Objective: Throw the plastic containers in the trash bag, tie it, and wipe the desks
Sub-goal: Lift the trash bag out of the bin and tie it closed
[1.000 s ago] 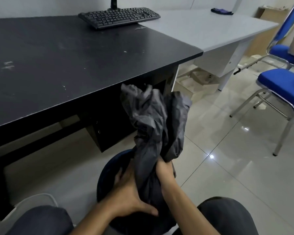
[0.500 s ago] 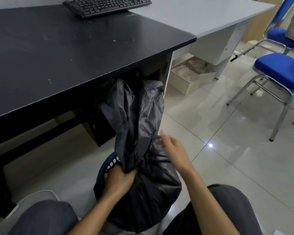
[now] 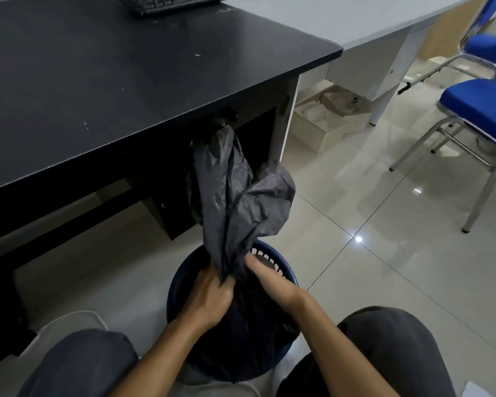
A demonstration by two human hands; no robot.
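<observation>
A dark grey trash bag (image 3: pixel 235 202) stands in a round blue bin (image 3: pixel 281 267) on the floor between my knees. Its loose top rises in two twisted flaps in front of the black desk (image 3: pixel 112 81). My left hand (image 3: pixel 209 299) is closed around the bag's gathered neck. My right hand (image 3: pixel 272 282) grips the neck from the right side, fingers pressed into the plastic. The bag's contents are hidden; no plastic containers show.
A black keyboard (image 3: pixel 166 2) lies at the black desk's far edge. A white desk (image 3: pixel 355 18) adjoins it on the right, with a cardboard box (image 3: pixel 324 116) beneath. Two blue chairs (image 3: pixel 476 101) stand at right on the glossy tiled floor.
My right hand, open beside the bag half a second ago, has closed on the neck next to my left hand. The bag's flaps are pulled up taller and the view tilted down.
</observation>
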